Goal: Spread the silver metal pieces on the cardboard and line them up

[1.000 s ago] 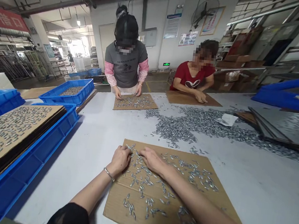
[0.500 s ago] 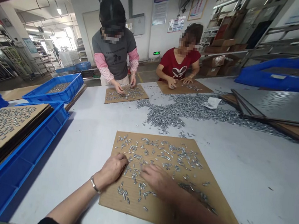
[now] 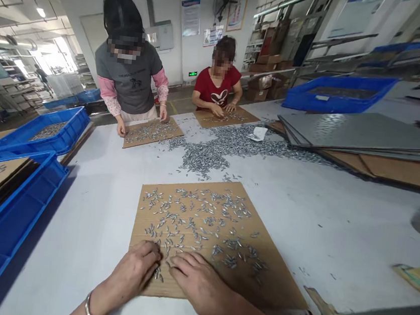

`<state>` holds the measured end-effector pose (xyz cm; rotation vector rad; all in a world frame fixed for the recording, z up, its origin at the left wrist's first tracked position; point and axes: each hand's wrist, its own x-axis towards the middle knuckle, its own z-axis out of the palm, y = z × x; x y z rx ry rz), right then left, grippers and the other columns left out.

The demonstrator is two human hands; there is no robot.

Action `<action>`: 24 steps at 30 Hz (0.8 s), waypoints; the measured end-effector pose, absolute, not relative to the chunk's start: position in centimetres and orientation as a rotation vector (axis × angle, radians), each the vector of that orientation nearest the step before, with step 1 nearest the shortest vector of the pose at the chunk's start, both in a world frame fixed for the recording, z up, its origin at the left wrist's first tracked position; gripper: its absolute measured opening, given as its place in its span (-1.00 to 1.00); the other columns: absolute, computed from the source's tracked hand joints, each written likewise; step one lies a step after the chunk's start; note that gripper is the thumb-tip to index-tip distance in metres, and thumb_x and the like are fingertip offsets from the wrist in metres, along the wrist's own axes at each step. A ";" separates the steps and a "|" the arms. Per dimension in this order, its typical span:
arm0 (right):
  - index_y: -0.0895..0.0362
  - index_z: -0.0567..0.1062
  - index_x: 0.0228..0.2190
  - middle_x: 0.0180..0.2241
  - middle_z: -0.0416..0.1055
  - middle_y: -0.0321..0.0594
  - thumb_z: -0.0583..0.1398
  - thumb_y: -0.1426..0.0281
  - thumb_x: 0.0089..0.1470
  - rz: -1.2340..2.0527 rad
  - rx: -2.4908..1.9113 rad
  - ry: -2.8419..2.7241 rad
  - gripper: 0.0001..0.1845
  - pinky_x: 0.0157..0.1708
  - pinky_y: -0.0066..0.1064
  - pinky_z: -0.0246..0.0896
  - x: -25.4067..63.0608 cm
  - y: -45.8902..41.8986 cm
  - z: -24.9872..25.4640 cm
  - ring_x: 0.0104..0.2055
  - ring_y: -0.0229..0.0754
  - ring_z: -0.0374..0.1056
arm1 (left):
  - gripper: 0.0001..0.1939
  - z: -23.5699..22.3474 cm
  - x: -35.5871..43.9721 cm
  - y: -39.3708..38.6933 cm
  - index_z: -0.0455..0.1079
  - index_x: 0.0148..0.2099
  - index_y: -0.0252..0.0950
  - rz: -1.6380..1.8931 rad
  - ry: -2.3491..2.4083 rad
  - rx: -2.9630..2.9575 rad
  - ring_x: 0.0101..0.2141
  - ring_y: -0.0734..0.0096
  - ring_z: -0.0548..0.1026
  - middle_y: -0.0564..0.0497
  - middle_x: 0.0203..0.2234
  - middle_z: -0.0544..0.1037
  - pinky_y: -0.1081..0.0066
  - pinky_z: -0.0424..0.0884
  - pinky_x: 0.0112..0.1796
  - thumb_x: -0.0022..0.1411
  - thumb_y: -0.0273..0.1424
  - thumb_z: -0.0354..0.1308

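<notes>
A cardboard sheet lies on the white table in front of me, strewn with small, silvery, spindle-shaped metal pieces. At its near left part, my left hand rests with curled fingers, the tips pointing down beside a few pieces. Whether it grips any of them is hidden. Just to its right, my right hand lies low over the cardboard, fingers extended and side by side, fingertips toward the left hand. No piece shows in it. A small cluster of pieces sits between the two hands.
Beyond the cardboard spreads a heap of the same pieces. Two co-workers handle their own cardboard sheets across the table. Blue trays stand left, another blue tray far right, near stacked grey sheets.
Both my hands have come nearer to me, toward the cardboard's near edge, and the right has flattened. My view has turned right. One co-worker's hand has moved to their sheet's left edge.
</notes>
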<state>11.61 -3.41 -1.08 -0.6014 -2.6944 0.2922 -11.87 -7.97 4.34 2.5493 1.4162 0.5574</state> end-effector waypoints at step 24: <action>0.03 0.55 0.01 -0.01 0.54 -0.13 0.04 0.47 0.29 0.069 -1.327 -2.306 -0.62 0.01 -0.24 0.43 25.3 -1.8 -3.4 -0.02 -0.10 0.48 | -0.74 3.4 -11.0 -6.7 0.44 0.10 -0.20 0.686 1.487 2.532 -0.02 0.23 0.57 -0.12 -0.01 0.58 0.26 0.59 -0.01 0.48 -0.41 0.00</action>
